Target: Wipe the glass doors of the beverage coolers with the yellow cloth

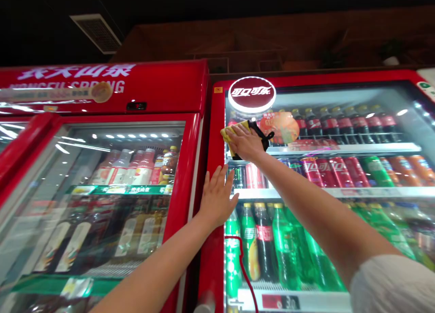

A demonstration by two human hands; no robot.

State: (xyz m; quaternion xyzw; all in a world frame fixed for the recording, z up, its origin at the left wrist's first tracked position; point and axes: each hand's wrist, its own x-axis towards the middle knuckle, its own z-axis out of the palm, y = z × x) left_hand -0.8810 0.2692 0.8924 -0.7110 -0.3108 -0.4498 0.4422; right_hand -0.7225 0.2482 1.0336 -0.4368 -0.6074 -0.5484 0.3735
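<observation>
My right hand (246, 143) lies over a yellow and black cleaning cloth (236, 153), holding it against the glass door (253, 168) of the drinks fridge, near the door's upper left edge. A black loop sticks out from the cloth on the right. Lower and to the left, my left hand (217, 195) has its fingers outstretched, resting on the red frame (216, 145) of the same fridge. Nothing is in that hand. Just above the cloth is a round lit sign (252, 95).
Behind the glass, bottles (283, 245) and cans (340, 171) stand on shelves. A second red fridge (170, 88) with a glass door is at the left, a narrow dark gap between the two. A ceiling vent (96, 33) shows above.
</observation>
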